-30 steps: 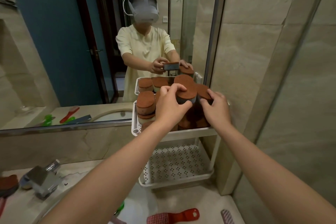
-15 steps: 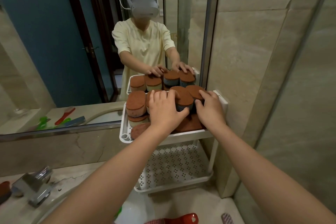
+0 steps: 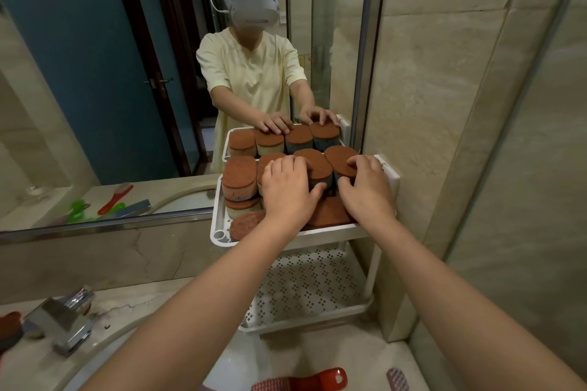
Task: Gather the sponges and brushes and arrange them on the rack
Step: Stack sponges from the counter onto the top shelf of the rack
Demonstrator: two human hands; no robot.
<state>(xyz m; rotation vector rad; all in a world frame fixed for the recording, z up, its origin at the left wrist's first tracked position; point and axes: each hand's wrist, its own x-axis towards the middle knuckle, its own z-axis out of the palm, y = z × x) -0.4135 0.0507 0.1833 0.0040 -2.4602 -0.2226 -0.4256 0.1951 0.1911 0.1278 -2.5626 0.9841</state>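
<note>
Nearest, at the bottom edge, a red brush (image 3: 298, 382) and a small patterned brush (image 3: 397, 379) lie on the pale stone desk (image 3: 143, 298). To the left stands a chrome faucet (image 3: 63, 320), with a lone brown sponge (image 3: 9, 327) cut off by the left edge beside it.

Both forearms reach forward over the white two-tier rack (image 3: 317, 289) and cross in front of its upper rim. The rack stands in the corner of the desk against the tiled wall (image 3: 428, 73). Its lower shelf is perforated.

The sponges (image 3: 239, 178), brown-topped, stand packed together on the upper shelf, with more lying flat under them. The left hand (image 3: 289, 190) grips them, with bent fingers over the tops and the thumb against the front of the middle one. The right hand (image 3: 365, 187) grips the rightmost one the same way. Both hands hide the sponges behind them.

Behind the rack, the mirror (image 3: 95, 73) repeats the sponges and hands. It also shows a person in a pale yellow dress with a headset, and red and green brushes lying on the desk. A yellowish mark on the reflected glass is too blurred to read.
</note>
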